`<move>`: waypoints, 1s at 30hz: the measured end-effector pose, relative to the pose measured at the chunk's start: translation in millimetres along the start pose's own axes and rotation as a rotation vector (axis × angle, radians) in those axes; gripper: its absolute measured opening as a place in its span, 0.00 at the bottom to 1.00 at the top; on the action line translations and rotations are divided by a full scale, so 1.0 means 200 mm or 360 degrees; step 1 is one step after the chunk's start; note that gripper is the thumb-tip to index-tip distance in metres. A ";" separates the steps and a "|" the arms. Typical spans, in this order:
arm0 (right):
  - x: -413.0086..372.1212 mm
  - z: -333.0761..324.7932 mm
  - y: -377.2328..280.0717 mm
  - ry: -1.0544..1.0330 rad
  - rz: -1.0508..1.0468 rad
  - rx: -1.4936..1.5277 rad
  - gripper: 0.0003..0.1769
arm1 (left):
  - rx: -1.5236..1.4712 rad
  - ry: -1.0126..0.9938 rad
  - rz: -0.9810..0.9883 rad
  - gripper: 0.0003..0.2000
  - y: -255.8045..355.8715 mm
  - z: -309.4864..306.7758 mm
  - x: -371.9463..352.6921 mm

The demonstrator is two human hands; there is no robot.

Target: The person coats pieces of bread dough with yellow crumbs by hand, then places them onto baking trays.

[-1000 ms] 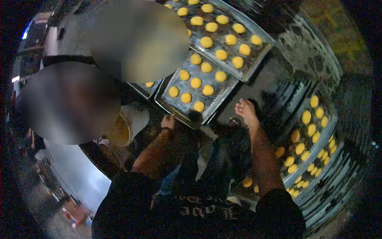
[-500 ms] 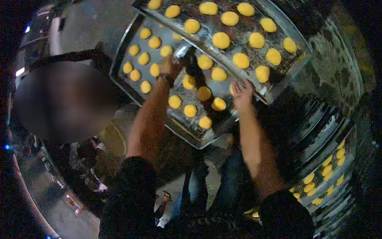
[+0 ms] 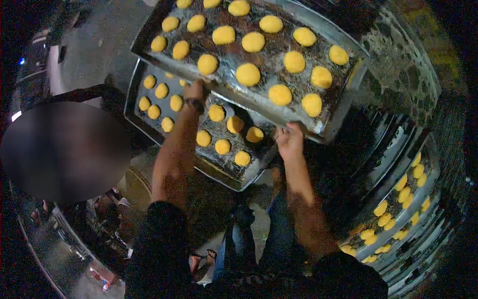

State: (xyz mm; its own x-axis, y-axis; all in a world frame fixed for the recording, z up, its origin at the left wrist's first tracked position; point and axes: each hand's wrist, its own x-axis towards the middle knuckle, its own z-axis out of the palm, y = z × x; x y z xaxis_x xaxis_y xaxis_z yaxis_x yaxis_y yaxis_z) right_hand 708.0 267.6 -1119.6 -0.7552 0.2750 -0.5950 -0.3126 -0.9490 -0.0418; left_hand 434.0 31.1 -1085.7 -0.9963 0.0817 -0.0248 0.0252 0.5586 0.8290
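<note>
Left hand [image 3: 193, 91], right hand [image 3: 290, 139] grip tray [image 3: 229, 54]; long axis left-right.

You are in a dimly lit bakery or commercial baking kitchen. Two large metal baking trays overlap in front of you, the top tray [image 3: 361, 56] and a lower tray [image 3: 130, 108]. Each is lined with neat rows of round yellow dough pieces [image 3: 248, 74]. To your right stands a tall metal rack [image 3: 423, 249] with many narrow slots, some holding more trays of the same yellow pieces.
</note>
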 end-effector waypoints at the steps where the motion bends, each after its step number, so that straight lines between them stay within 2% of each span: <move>1: -0.08 0.06 0.00 0.0062 -0.0055 -0.0085 0.19 | 0.0166 -0.0019 0.0325 0.15 0.04 -0.06 -0.02; 3: -0.20 0.19 -0.07 0.0108 -0.0135 -0.0168 0.19 | 0.1057 -0.0012 0.0804 0.07 0.32 -0.14 -0.20; 5: -0.21 0.21 -0.07 0.0047 -0.0223 -0.0155 0.20 | 0.0618 -0.0007 0.0361 0.05 0.39 -0.17 -0.19; 6: -0.23 0.19 -0.03 0.0026 -0.0250 -0.0137 0.20 | -0.0032 -0.0144 -0.0064 0.05 0.34 -0.19 -0.17; 7: -0.26 0.16 0.00 -0.0020 -0.0274 -0.0167 0.22 | -0.0664 -0.0104 -0.0512 0.05 0.29 -0.22 -0.15; 9: -0.28 0.15 0.04 -0.0047 -0.0358 -0.0168 0.23 | -0.1048 -0.0183 -0.0594 0.07 0.47 -0.25 -0.21; 11: -0.36 0.18 0.02 0.0015 -0.0375 -0.0111 0.24 | -0.1169 -0.0271 -0.0682 0.09 0.73 -0.36 -0.33; 12: -0.41 0.21 0.02 -0.0062 -0.0490 -0.0305 0.25 | -0.1351 -0.0362 -0.0809 0.10 0.80 -0.43 -0.33; 13: -0.48 0.19 -0.02 -0.0131 -0.0647 -0.0525 0.26 | -0.1122 -0.0369 -0.0683 0.08 0.84 -0.45 -0.37; 15: -0.54 0.24 -0.08 -0.0051 -0.0738 -0.1099 0.28 | -0.1111 -0.0406 -0.0636 0.06 0.67 -0.43 -0.44; 16: -0.56 0.27 -0.11 -0.0002 -0.0783 -0.1379 0.29 | -0.1307 -0.0478 -0.0722 0.05 0.52 -0.38 -0.40; 17: -0.56 0.28 -0.08 0.0055 -0.0862 -0.1109 0.30 | -0.1338 -0.0524 -0.0587 0.05 0.56 -0.36 -0.40; 18: -0.53 0.27 -0.01 -0.0039 -0.0897 -0.0808 0.32 | -0.1367 -0.0568 -0.0450 0.04 0.61 -0.34 -0.42; 20: -0.47 0.25 0.13 -0.0249 -0.0942 -0.0196 0.37 | -0.1403 -0.0643 -0.0423 0.04 0.64 -0.26 -0.40; 21: -0.47 0.38 0.24 -0.0400 -0.1027 -0.0189 0.38 | -0.1421 -0.0681 -0.0410 0.04 0.65 -0.22 -0.39; 22: -0.44 0.49 0.33 -0.0358 -0.0923 -0.0078 0.38 | -0.1481 -0.0649 -0.0646 0.04 0.70 -0.21 -0.41; 23: -0.39 0.60 0.41 -0.0312 -0.0822 0.0038 0.38 | -0.1593 -0.0786 -0.0550 0.03 0.65 -0.13 -0.35; 24: -0.30 0.68 0.51 -0.0102 -0.0574 0.0269 0.38 | -0.1706 -0.0924 -0.0457 0.03 0.59 -0.08 -0.29; 26: -0.21 0.81 0.67 -0.0435 -0.0788 0.0241 0.27 | -0.1689 -0.0896 -0.0455 0.03 0.65 -0.13 -0.32; 29: -0.15 0.77 0.70 -0.0412 -0.1074 0.0062 0.15 | -0.1547 -0.0958 -0.0398 0.06 0.64 -0.13 -0.32; 30: -0.14 0.82 0.71 -0.0349 -0.1013 0.0162 0.14 | -0.1354 -0.1083 -0.0326 0.09 0.62 -0.15 -0.27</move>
State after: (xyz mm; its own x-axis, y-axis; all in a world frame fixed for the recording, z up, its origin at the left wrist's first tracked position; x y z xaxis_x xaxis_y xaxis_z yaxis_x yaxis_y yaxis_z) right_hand 591.1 151.0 -976.5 -0.5019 0.8103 -0.3025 -0.7793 -0.5754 -0.2481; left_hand 489.0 71.5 -964.5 -0.7159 0.6349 -0.2905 -0.4591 -0.1147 0.8809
